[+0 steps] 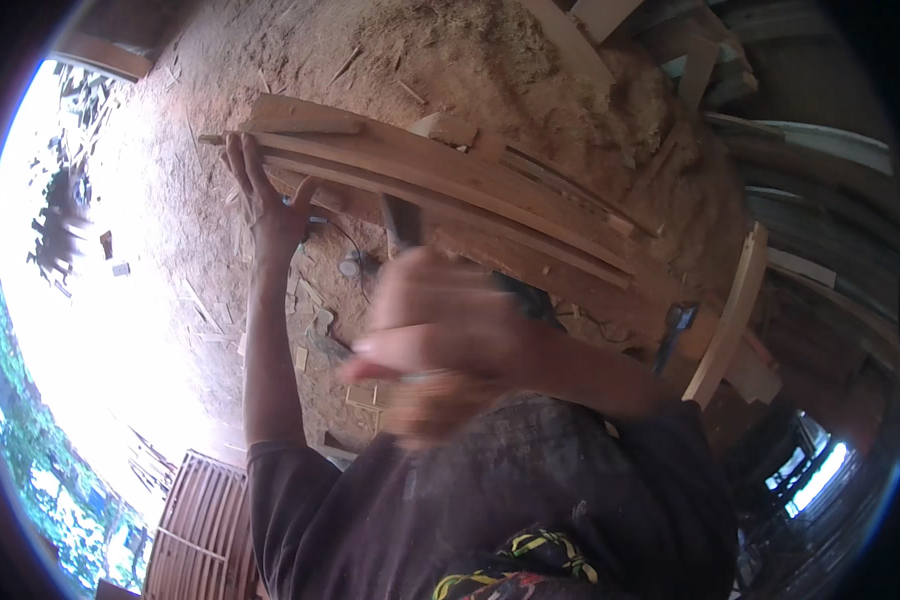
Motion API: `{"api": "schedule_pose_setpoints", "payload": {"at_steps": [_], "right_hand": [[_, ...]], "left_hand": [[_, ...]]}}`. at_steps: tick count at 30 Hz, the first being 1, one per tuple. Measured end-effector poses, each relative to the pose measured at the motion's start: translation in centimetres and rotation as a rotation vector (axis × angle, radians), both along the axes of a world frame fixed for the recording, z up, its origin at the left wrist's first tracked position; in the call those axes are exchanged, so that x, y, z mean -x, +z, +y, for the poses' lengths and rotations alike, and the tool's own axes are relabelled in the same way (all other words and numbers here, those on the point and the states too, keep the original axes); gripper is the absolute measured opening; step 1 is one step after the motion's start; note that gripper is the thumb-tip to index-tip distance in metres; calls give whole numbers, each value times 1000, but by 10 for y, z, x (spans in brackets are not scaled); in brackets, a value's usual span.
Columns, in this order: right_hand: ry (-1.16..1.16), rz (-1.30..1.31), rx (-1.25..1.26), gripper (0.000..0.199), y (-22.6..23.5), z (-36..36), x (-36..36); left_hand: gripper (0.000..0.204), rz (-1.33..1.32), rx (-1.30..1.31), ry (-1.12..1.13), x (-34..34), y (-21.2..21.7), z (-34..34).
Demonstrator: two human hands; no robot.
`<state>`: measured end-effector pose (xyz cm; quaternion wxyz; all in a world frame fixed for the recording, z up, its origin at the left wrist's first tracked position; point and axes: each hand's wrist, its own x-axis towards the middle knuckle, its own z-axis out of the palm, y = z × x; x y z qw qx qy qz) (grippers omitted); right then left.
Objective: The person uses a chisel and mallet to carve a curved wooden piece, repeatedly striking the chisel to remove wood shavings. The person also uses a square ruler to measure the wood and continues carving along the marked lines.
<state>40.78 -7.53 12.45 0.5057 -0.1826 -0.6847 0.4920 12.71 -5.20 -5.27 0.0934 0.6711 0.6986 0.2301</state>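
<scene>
Under the left fingers [254,166] lies one end of the plank [430,178].

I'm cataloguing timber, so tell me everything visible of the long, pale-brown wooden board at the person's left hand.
The long, pale-brown wooden board looks bare and unpainted, narrow for its length. It slants from upper left toward lower right; its slight curve may be lens bending. The person's bare left hand is at its left end, fingers extended. A shorter brown wooden block lies along its far edge there. Its underside is hidden.
</scene>
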Motion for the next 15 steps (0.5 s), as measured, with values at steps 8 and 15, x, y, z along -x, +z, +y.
{"api": "schedule_pose_setpoints", "payload": {"at_steps": [8, 15], "right_hand": [[-999, -135, 208, 8, 41, -69, -235], [-1623, -395, 485, 19, 34, -166, -300]], "left_hand": [[101, 242, -8, -497, -70, 38, 21], [61, 163, -30, -652, -98, 44, 45]]}}
